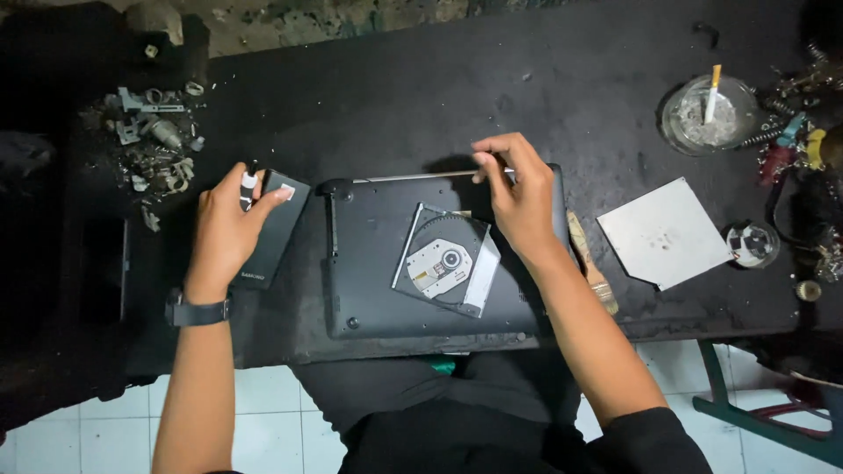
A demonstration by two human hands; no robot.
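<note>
On the black desk [562, 88], the left hand [226, 230] grips a black rectangular battery pack [274, 230] beside the upturned laptop [378, 281], whose far edge the right hand [521, 195] pinches near a loose optical drive [446, 261].

Both forearms are extended forward; the left hand [226, 230] is curled, the right hand [518, 195] pinched

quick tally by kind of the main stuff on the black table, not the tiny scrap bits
laptop base: 1
optical drive: 1
black battery pack, under the left hand: 1
thin metal strip, pinched by the right hand: 1
paintbrush: 1
grey metal cover plate: 1
glass ashtray: 1
small round glass dish: 1
total: 8
</note>
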